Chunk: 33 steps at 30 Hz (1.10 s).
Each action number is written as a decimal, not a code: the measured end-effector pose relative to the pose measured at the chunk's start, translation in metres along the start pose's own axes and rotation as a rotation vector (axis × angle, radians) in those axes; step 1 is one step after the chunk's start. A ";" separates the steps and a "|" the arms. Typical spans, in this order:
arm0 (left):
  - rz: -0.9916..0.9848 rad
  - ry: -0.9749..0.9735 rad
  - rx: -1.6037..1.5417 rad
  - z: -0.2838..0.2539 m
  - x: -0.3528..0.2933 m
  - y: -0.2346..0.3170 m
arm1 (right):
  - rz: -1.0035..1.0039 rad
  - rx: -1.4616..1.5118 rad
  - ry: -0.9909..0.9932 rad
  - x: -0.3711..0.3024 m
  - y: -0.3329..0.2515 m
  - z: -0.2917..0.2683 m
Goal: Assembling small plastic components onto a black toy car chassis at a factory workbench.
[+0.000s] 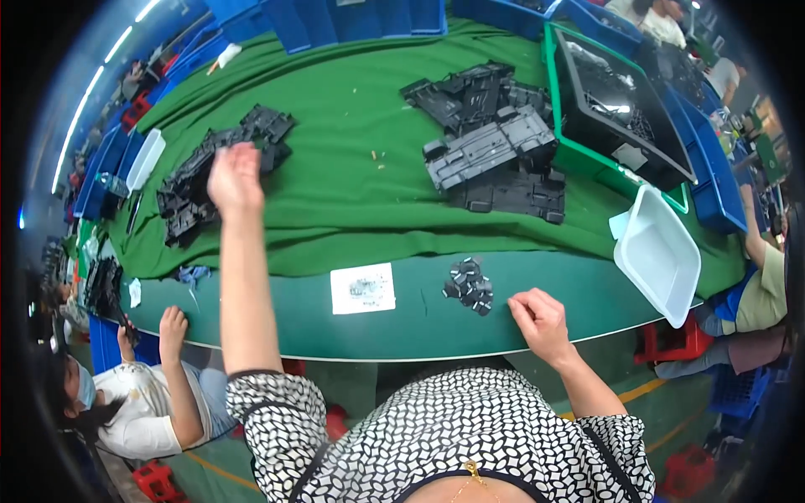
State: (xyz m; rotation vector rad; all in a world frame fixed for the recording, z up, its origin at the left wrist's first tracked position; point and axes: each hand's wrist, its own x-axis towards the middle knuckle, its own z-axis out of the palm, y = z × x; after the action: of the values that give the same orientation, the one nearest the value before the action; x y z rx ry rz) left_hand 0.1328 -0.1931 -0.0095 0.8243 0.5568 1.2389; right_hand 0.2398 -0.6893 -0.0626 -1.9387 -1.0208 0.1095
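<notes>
My left hand (236, 178) is stretched out over a pile of black moulded plastic chassis-like parts (194, 183) at the left. Its fingers are loosely bent and apart, and no part shows in them. At the table's front edge, my right hand (541, 323) is closed, its thumb and fingers drawn together; whatever is between them is too small or hidden to make out. Just left of it lies a small heap of little black parts (470, 286). Farther off at the right, several larger black chassis-like parts (495, 144) lie stacked across one another.
A white printed sheet (362, 288) lies before me. At right are a white plastic tray (660, 256) and a green crate (579, 155) bearing a black bin (625, 105). Blue bins (360, 23) line the back. A masked person (159, 402) sits at my left.
</notes>
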 end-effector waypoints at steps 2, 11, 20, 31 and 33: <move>0.048 -0.400 0.354 0.050 -0.058 -0.031 | 0.021 -0.003 0.004 -0.002 0.004 -0.003; 0.751 -1.101 1.310 0.163 -0.169 -0.125 | -0.002 0.030 0.003 0.000 -0.003 -0.003; 0.078 -0.961 0.943 0.148 -0.178 -0.115 | -0.071 0.109 0.034 -0.004 0.002 -0.003; -0.805 -0.691 -0.320 0.061 -0.259 -0.033 | 0.071 0.173 -0.075 -0.004 -0.006 -0.016; -0.785 -0.640 -0.337 0.045 -0.268 -0.029 | 0.049 0.137 -0.110 0.001 -0.010 -0.017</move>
State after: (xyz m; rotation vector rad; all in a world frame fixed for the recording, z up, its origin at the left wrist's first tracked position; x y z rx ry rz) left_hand 0.1153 -0.4658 -0.0218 0.5746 0.1032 0.2936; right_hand 0.2419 -0.6981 -0.0446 -1.8496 -1.0103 0.3091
